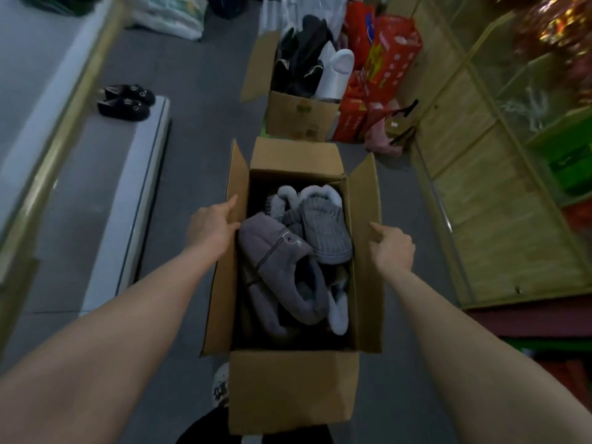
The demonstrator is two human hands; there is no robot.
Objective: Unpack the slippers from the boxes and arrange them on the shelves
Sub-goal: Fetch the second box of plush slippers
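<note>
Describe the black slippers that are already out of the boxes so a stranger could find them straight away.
From the open cardboard box on the floor, look left to the low grey shelf. At its far end sits a pair of black slippers, side by side. They are the only footwear on that shelf, dark and fuzzy with small pale markings on the toes.

A box sits in the middle, with slippers piled in it; the left hand touches its left flap; the right hand is at its right flap; a second box stands just behind, with bags on its right; a lone pair sits on the low shelf to the left; a cabinet stands along the right.
</note>
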